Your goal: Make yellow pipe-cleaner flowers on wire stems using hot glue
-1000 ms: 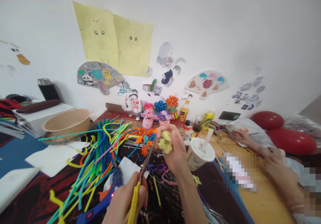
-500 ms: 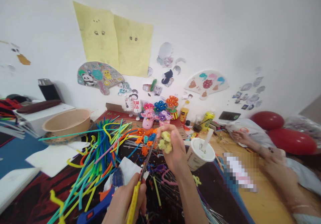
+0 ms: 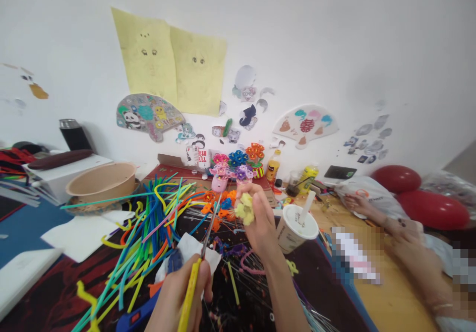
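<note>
My left hand (image 3: 182, 287) is closed around yellow-handled scissors (image 3: 192, 285). Their long metal blades point up and away, with the tip left of the flower and apart from it; any finger loops are hidden. In my right hand (image 3: 262, 220) a pale yellow fuzzy flower (image 3: 244, 209) is pinched between bent fingers, its petals turned toward me. Behind the blades lies a heap of orange and blue fuzzy flowers (image 3: 223, 203). A blue glue gun (image 3: 137, 317) rests beside my left hand, partly covered by it, near a crumpled white tissue (image 3: 191, 245).
Colourful pipe cleaners (image 3: 148, 232) spread across the left of the dark mat. A lidded cup with a straw (image 3: 297, 225) stands beside my right wrist. Finished flower pots (image 3: 220, 178) stand near the wall. A co-worker's hand (image 3: 416, 257) holds a phone (image 3: 405, 226) at the right.
My left hand has drawn the scissors down and left, away from the flower. The flower has turned in my right hand and shows more of its front.
</note>
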Motion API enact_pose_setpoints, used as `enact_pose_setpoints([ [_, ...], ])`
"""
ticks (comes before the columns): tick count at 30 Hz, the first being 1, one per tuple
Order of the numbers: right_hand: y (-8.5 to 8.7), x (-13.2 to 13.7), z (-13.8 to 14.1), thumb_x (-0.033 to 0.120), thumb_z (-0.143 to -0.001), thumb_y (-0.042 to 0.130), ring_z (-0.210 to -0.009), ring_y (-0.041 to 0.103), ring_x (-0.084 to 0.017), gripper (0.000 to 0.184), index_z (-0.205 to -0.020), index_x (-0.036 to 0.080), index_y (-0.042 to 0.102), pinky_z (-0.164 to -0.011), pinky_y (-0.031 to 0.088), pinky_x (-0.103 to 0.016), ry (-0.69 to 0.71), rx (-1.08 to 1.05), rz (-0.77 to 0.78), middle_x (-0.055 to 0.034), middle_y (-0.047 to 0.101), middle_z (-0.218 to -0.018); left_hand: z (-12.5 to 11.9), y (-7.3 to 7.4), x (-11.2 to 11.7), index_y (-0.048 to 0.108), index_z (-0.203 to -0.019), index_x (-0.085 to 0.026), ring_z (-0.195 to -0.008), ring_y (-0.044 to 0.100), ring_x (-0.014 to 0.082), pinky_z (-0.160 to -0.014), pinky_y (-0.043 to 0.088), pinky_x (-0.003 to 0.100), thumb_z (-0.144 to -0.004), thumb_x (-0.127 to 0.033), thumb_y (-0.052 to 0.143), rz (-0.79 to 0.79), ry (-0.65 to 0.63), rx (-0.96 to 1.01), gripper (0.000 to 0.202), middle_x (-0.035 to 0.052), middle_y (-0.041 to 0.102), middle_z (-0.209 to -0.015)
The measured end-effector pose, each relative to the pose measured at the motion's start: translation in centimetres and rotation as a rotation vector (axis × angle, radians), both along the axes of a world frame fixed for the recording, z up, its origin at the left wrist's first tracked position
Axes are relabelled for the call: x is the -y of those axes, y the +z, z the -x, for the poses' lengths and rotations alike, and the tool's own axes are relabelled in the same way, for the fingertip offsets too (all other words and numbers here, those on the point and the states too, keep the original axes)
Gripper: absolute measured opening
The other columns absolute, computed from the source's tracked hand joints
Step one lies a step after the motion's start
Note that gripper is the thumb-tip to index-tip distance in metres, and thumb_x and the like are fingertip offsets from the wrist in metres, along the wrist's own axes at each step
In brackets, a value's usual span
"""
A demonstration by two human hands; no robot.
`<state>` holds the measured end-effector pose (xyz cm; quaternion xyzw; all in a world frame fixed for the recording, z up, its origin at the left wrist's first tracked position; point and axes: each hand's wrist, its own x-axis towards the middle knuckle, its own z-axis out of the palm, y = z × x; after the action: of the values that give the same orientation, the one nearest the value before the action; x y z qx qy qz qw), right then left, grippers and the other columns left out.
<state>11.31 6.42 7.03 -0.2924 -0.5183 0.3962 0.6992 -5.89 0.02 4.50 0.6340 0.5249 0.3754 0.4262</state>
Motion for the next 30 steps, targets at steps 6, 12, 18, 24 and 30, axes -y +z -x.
enact_pose_setpoints([
  [6, 1.6, 0.0, -0.8, 0.043, -0.100, 0.045, -0.072, 0.057, -0.017, 0.026, -0.100, 0.023, 0.061, -0.066, 0.044, -0.030, 0.139, -0.022, -0.102, -0.0020, 0.062, -0.082, 4.5, 2.0, -3.0, 0.069, -0.082, -0.021, -0.073, 0.073, 0.0328, -0.061, 0.049, 0.034, -0.087, -0.051, 0.043, -0.035, 0.166, -0.721, 0.041, 0.0114, 0.077, -0.074],
  [12, 3.0, -0.2, -2.2, 0.050, -0.101, 0.041, -0.077, 0.060, -0.019, 0.043, -0.089, 0.021, 0.070, -0.073, 0.044, -0.033, 0.224, 0.264, -0.078, -0.0039, 0.067, -0.080, 8.6, 1.8, -5.9, 0.066, -0.087, -0.014, -0.075, 0.074, 0.0395, -0.059, 0.047, 0.038, -0.092, -0.038, 0.037, -0.131, 0.233, -1.164, 0.038, 0.0213, 0.076, -0.080],
  [18, 4.0, -0.7, -2.1, 0.061, -0.098, 0.037, -0.080, 0.060, -0.020, 0.057, -0.085, 0.021, 0.075, -0.077, 0.044, -0.034, 0.316, 0.442, -0.090, -0.0047, 0.068, -0.082, 9.5, 0.0, -7.7, 0.060, -0.073, -0.019, -0.085, 0.073, 0.0346, -0.069, 0.049, 0.036, -0.088, -0.026, 0.042, -0.227, 0.172, -1.132, 0.025, 0.0195, 0.074, -0.085],
  [24, 3.6, -1.4, -1.3, 0.064, -0.095, 0.040, -0.067, 0.057, -0.017, 0.056, -0.096, 0.020, 0.075, -0.065, 0.045, -0.030, 0.392, 0.397, -0.051, -0.0031, 0.066, -0.075, 8.5, 0.6, -7.0, 0.062, -0.068, -0.016, -0.081, 0.069, 0.0453, -0.069, 0.048, 0.049, -0.084, -0.022, 0.036, -0.294, 0.167, -0.974, 0.031, 0.0273, 0.071, -0.079],
  [30, 3.8, -1.2, -0.4, 0.061, -0.096, 0.040, -0.070, 0.059, -0.017, 0.051, -0.103, 0.022, 0.073, -0.068, 0.045, -0.031, 0.464, 0.431, -0.083, -0.0024, 0.065, -0.077, 3.6, 4.2, -4.2, 0.070, -0.095, -0.022, -0.077, 0.069, 0.0261, -0.072, 0.051, 0.034, -0.087, -0.044, 0.041, -0.414, 0.055, -0.512, 0.036, 0.0083, 0.075, -0.088],
])
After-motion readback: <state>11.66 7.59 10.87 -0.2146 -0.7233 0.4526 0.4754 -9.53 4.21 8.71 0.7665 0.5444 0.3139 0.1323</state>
